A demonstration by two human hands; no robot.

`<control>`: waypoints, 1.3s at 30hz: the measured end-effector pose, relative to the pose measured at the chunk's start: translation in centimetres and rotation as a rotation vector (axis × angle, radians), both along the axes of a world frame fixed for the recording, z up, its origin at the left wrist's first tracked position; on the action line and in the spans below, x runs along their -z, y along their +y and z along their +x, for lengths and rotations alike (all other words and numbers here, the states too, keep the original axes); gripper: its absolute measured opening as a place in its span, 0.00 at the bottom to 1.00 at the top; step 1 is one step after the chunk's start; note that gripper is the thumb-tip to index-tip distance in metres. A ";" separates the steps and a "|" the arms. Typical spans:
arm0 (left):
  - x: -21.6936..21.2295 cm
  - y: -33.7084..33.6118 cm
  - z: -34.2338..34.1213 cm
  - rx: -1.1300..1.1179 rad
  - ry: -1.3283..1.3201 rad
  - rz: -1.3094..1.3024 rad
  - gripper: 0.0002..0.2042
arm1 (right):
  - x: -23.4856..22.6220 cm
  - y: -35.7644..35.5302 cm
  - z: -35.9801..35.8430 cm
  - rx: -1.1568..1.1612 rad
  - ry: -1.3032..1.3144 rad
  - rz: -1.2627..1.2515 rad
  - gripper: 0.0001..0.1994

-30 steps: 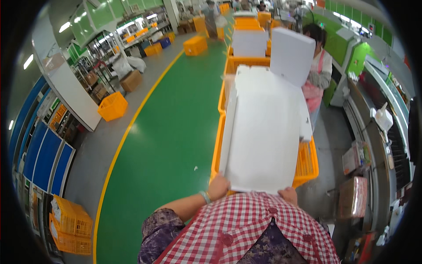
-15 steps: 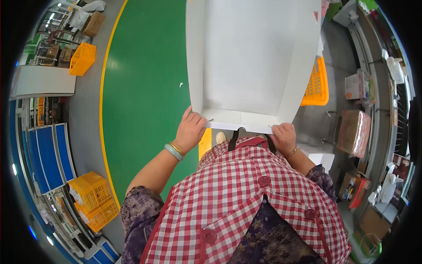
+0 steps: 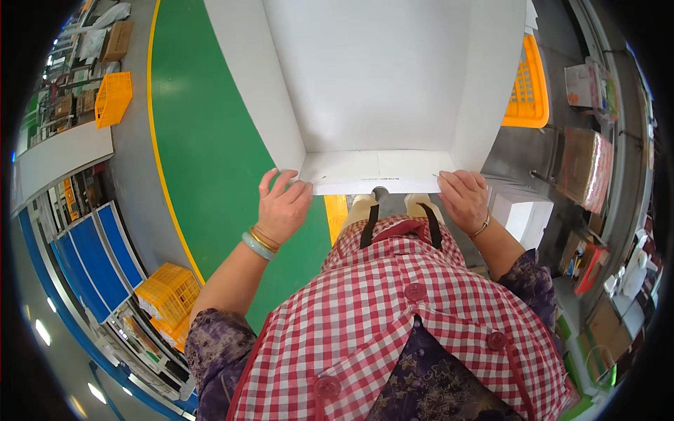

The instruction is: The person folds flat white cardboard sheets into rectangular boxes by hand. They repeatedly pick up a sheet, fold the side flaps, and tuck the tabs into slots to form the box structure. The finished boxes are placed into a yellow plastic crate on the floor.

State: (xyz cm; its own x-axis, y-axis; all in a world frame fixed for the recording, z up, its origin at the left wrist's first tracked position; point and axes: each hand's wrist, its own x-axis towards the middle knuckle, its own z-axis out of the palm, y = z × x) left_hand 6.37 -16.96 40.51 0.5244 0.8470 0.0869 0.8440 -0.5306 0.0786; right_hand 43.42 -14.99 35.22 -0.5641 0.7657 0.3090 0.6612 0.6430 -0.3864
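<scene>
Together, the left hand (image 3: 283,209) and right hand (image 3: 465,203) are gripping the box (image 3: 372,84) at its near corners, fingers (image 3: 458,185) mostly closed on it.

One held white box (image 3: 372,77), two pale shoes (image 3: 360,205), three red buttons (image 3: 415,291), two dark straps (image 3: 369,226)

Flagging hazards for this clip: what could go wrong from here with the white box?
The left fingers and right fingers hold the white box only at its near end, so either slipping could twist it. Its right side overlaps the orange crate in this view and might catch there.
</scene>
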 end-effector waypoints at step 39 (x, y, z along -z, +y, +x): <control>3.9 1.8 10.4 0.136 -0.244 -0.066 0.12 | -3.4 2.7 0.9 0.536 0.268 -0.122 0.21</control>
State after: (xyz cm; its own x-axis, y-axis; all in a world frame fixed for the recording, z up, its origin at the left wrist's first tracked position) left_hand 16.77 -15.12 36.59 0.6043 0.7781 0.1712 0.7170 -0.6248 0.3089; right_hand 44.27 -12.33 38.65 -0.0048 0.9602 0.2794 0.7501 0.1882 -0.6339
